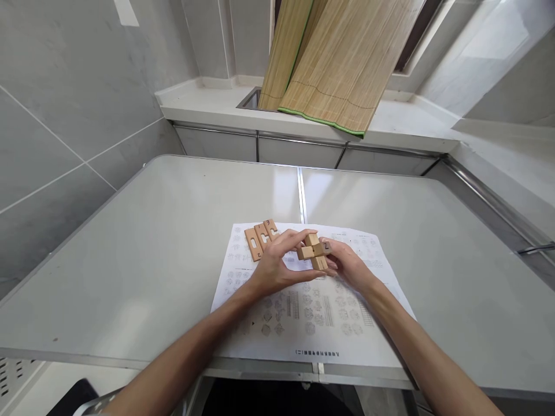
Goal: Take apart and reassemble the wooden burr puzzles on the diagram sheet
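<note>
Above a printed sheet, a wooden interlocking puzzle (pixel 313 252) of crossed notched blocks is held in both hands. My left hand (pixel 280 263) is closed round its left side, index finger at the top and thumb at the bottom. On the right, my right hand (pixel 344 261) has its fingers against the puzzle, beside a block end marked with a dark character. Three flat wooden puzzle pieces (pixel 253 244) with cutouts and dark numbers lie side by side left of my left hand, which partly covers them. The paper sheet (pixel 277 341) shows small puzzle drawings and lines of print.
A pale folding table (pixel 143 260) with a centre seam carries the sheet. Behind it, a bamboo mat (pixel 333 69) hangs over a white counter (pixel 208 104) beside a sink edge (pixel 249 99). Grey tiled walls stand at both sides. A dark object (pixel 73 398) sits at the lower left.
</note>
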Motion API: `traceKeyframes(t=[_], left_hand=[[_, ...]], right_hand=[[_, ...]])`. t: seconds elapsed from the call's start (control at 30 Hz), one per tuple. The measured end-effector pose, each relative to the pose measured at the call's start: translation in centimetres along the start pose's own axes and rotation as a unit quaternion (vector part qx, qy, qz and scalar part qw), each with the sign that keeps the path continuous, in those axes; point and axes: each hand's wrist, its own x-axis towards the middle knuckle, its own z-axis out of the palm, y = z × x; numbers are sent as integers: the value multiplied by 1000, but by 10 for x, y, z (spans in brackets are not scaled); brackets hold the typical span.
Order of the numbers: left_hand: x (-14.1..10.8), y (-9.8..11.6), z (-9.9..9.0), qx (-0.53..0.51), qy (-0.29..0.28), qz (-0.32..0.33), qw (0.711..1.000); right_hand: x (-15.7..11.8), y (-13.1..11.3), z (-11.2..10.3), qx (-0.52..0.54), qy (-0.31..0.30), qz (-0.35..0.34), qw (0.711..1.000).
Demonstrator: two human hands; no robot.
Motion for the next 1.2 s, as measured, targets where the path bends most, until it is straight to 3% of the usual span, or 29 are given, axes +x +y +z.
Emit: traceKeyframes(t=[0.13,0.33,0.47,0.63,0.8,0.97,1.2], left_hand=[[1,-1,0,-15,-7,-11,1000],[0,0,5,-119,1,-136,983],[0,2,5,-113,16,-195,974],[0,3,7,-68,-15,-194,979],[0,2,8,-34,-49,-190,980],[1,-1,8,-15,-63,-187,980],[0,-8,8,1,-62,-171,983]], right_hand=[[1,2,-1,30,9,23,999],[8,8,-8,167,62,36,983],[14,7,-15,341,107,25,934],[18,6,-23,465,178,-11,867],[18,11,-29,474,212,-48,853],[18,19,-42,410,278,-87,864],[18,29,-54,363,297,-93,878]])
